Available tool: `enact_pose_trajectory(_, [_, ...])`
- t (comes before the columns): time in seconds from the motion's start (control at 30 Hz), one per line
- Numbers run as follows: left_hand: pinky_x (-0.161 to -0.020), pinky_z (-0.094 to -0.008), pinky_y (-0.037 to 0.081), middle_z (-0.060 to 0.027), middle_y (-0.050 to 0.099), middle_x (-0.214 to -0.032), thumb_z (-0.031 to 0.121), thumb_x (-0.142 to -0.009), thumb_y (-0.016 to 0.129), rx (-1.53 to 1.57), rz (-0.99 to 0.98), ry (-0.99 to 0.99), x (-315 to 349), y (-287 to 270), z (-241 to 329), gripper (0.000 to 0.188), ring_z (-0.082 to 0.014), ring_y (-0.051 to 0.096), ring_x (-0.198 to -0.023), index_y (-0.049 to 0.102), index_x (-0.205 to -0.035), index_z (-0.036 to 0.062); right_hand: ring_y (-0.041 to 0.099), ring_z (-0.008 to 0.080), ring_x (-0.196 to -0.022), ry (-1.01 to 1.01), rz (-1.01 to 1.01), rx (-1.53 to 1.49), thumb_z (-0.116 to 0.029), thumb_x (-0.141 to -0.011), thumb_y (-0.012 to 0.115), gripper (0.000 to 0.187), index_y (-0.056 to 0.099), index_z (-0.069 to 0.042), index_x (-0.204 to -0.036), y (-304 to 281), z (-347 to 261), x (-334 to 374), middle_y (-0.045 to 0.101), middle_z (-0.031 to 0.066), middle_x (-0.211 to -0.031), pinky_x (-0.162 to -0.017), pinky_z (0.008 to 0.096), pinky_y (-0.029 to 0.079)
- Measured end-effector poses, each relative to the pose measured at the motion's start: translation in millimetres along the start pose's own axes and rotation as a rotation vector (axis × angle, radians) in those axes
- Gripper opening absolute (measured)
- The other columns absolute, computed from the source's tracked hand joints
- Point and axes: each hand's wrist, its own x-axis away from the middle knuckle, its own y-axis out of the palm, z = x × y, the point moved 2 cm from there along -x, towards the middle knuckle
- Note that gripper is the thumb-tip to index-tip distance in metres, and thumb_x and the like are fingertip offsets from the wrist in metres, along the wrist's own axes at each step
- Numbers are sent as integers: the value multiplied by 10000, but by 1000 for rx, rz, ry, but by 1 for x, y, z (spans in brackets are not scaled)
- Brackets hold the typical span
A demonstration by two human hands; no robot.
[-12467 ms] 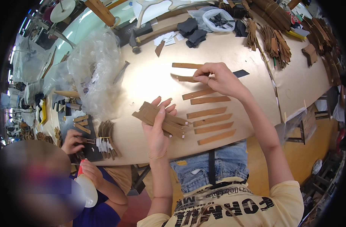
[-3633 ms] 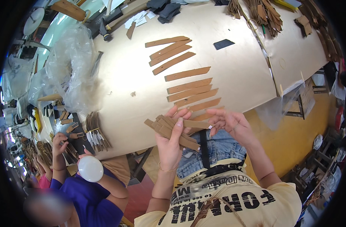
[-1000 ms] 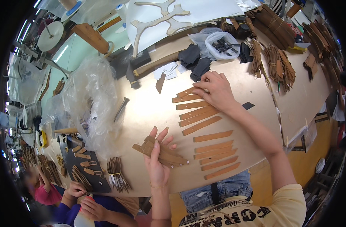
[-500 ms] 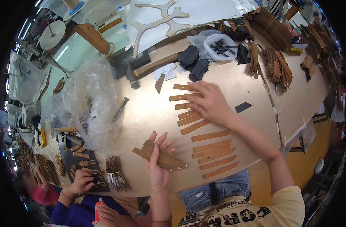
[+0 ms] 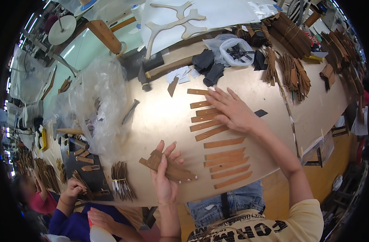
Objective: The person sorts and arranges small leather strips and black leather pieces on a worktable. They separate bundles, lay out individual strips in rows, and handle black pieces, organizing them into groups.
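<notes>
My left hand is closed around a small fanned stack of brown leather strips, thumb across the top, above the table's near side. My right hand lies palm down with fingers stretched out, over the right ends of an upper row of leather strips. These strips lie roughly side by side, and my fingers hide part of several. Nearer to me is a second group of tan strips with slanted right ends. A dark slanted piece rests just right of my right wrist.
Beyond the strips are a hammer, black pieces and a clear plastic bag. Crumpled plastic sheeting covers the left. A co-worker's hand is near a bundle of strips. Strap bundles lie far right.
My right hand has spread flatter and slid slightly right and nearer over the upper strips, some of which have shifted. My left hand keeps its stack. The co-worker's hands have moved.
</notes>
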Motion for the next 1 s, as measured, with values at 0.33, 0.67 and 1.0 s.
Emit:
enact_pose_trajectory(0.33, [-858, -363, 560, -225, 542, -1318, 126, -1022, 459, 48, 28, 13, 11, -5, -1, 458, -240, 609, -1067, 370, -1448, -19, 234, 293, -1472, -71, 53, 107, -524, -989, 392, 632, 418, -114, -1470, -12, 24, 3, 281, 112, -1586, -1203, 459, 191])
enact_pose_trajectory(0.67, [-849, -351, 557, -223, 547, -1309, 122, -1017, 460, 51, 24, -2, 23, -6, -3, 470, -233, 612, -1051, 360, -1446, -40, 219, 338, -1475, 59, 42, 63, -493, -999, 375, 546, 535, -156, -1398, -6, 18, 48, 288, 122, -1584, -1186, 490, 206])
enact_pose_trajectory(1.0, [-849, -345, 558, -236, 542, -1313, 134, -1020, 461, 56, 5, -19, 33, -4, -8, 477, -231, 614, -1049, 352, -1451, -42, 191, 337, -1483, 29, 56, 81, -546, -986, 365, 564, 520, -221, -1420, -5, -1, 47, 245, 127, -1600, -1190, 504, 183])
